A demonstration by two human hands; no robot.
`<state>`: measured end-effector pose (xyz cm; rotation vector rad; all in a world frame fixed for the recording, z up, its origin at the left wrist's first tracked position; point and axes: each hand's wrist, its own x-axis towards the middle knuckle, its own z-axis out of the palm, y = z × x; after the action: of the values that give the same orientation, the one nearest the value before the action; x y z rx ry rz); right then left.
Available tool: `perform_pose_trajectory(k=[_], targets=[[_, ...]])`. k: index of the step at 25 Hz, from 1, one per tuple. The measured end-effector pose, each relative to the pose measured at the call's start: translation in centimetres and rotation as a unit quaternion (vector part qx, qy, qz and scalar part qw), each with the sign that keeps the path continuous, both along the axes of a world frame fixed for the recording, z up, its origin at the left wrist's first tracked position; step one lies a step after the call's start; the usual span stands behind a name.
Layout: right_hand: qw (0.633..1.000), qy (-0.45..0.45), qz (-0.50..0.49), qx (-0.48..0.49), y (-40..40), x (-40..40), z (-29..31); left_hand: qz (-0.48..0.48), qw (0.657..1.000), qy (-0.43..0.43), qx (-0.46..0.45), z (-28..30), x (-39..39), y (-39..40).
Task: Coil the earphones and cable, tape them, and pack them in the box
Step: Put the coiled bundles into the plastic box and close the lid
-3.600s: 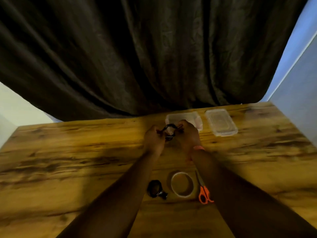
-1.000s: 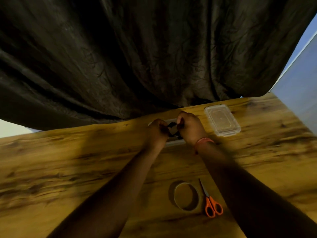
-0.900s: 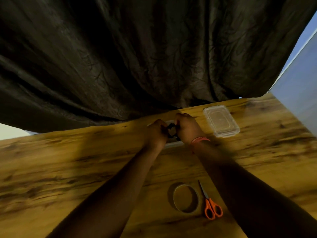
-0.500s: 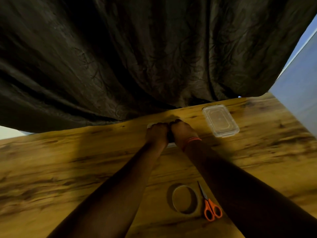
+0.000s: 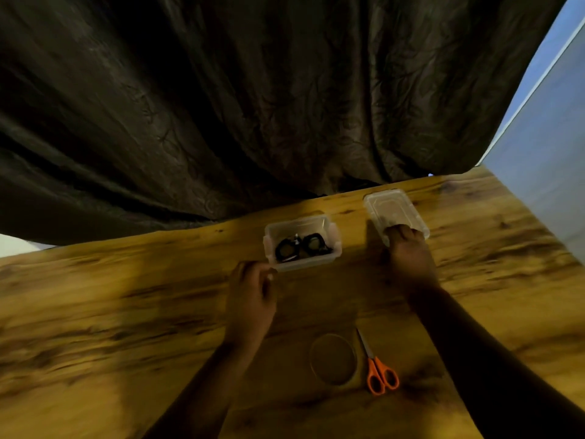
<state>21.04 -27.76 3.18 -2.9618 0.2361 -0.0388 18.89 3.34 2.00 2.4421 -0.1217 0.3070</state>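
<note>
The clear plastic box (image 5: 333,255) stands open near the table's far edge. Two black coils lie side by side inside it, the coiled earphones (image 5: 286,249) on the left and the coiled cable (image 5: 314,244) on the right. My left hand (image 5: 253,293) hovers just in front of the box's near-left corner, fingers loosely curled, holding nothing. My right hand (image 5: 410,258) reaches to the right of the box, and its fingertips rest on the near end of the clear lid (image 5: 392,207), which lies flat on the table.
A roll of clear tape (image 5: 333,359) lies close to me on the wooden table (image 5: 126,312), with orange-handled scissors (image 5: 378,372) just to its right. A dark curtain (image 5: 253,106) hangs behind the table's far edge. A pale wall (image 5: 544,172) borders the right side.
Both hands, which held a black coil together over the box, have let it go; it now lies in the box. My left hand drew back and my right hand moved right onto the lid.
</note>
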Motion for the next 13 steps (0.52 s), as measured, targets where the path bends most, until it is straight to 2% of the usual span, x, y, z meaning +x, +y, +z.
perform_pose_trajectory(k=[2,7,11,13], targets=[[0.997,0.067,-0.03,-0.032,-1.5,0.4,-0.6,0.04,0.998,0.036,-0.024,-1.1,-1.0,1.1],[0.987,0.123,-0.016,-0.102,-1.9,0.7,-0.8,0.079,0.993,0.075,-0.036,-1.2,-1.7,2.5],[0.979,0.141,0.037,-0.145,-1.7,-0.4,-0.6,0.088,0.99,0.082,-0.074,-0.4,-1.6,2.4],[0.98,0.103,0.058,-0.16,-1.4,-1.2,-0.9,0.094,0.989,0.08,-0.086,0.1,-1.6,1.9]])
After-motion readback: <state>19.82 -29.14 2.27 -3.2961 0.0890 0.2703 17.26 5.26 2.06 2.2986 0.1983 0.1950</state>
